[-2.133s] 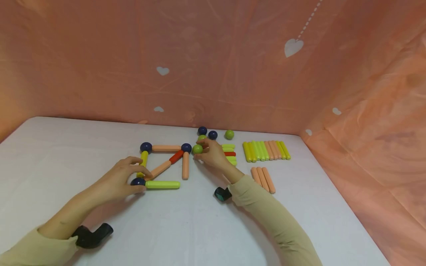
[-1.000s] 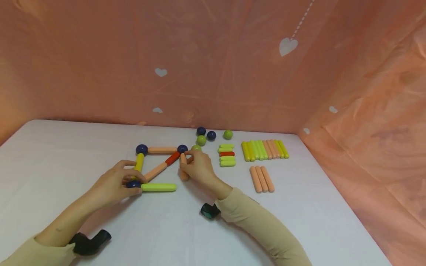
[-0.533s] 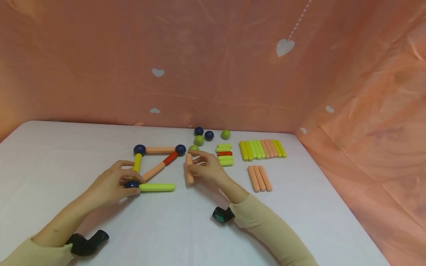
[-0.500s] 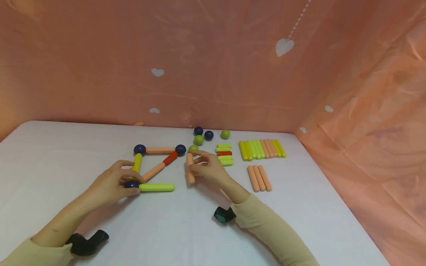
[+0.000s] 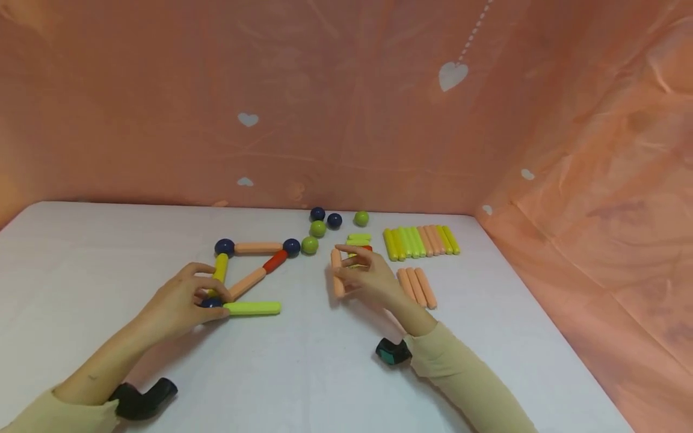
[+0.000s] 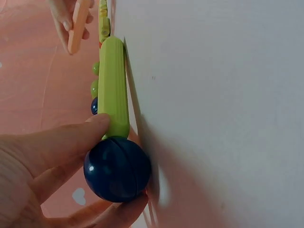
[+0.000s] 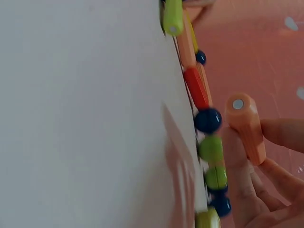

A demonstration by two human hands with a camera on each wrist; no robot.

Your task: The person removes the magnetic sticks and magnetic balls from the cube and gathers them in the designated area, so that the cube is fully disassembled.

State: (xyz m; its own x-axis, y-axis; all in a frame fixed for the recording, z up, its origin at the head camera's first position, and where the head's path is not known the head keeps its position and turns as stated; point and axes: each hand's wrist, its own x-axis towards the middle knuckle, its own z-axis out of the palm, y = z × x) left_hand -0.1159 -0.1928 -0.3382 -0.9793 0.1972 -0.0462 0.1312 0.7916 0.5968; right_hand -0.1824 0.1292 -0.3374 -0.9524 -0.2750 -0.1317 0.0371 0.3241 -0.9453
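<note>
My left hand grips a navy ball at the near-left corner of a flat frame of magnetic building sticks and balls. From that ball a lime stick points right, a yellow stick leads to the far-left ball, and a diagonal of peach and short red sticks runs to the far-right ball. A peach stick joins the two far balls. Between thumb and fingers, my right hand pinches a loose peach stick, a silvery disc at its end.
Green balls and navy balls lie at the back middle. Short sticks are partly hidden behind my right hand. A row of yellow, lime and peach sticks lies at right, with three peach sticks nearer.
My right hand has left a green ball, taken the peach stick below the frame's far-right ball, and carried it rightward off the frame. My left hand keeps its hold on the navy ball.
</note>
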